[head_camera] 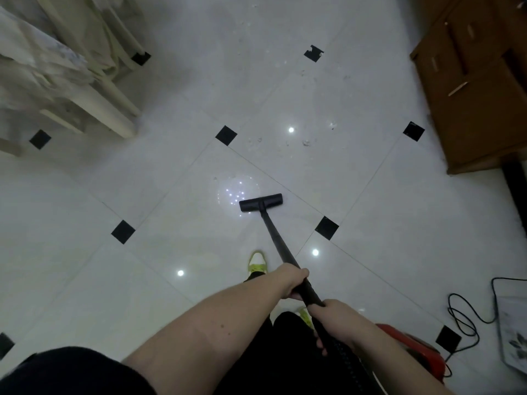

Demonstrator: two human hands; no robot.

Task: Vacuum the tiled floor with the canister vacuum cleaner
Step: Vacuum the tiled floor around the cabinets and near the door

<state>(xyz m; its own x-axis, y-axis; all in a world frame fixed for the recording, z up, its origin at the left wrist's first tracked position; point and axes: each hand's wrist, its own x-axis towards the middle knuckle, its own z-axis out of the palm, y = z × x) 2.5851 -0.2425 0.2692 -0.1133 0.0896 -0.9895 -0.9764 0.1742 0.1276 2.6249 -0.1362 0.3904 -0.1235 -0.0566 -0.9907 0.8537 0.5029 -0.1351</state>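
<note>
1. My left hand and right hand both grip the wand.
2. The floor head rests on the tiled floor, well ahead of my hands.
3. The wand looks rigid and light; I hold its upper end.

No readable text, labels, brands or nos. anywhere in view. Wand, floor head, wood cabinet, red canister: no legible markings at this res. Patterned item at right edge of floor shows a print, not lettering.
</note>
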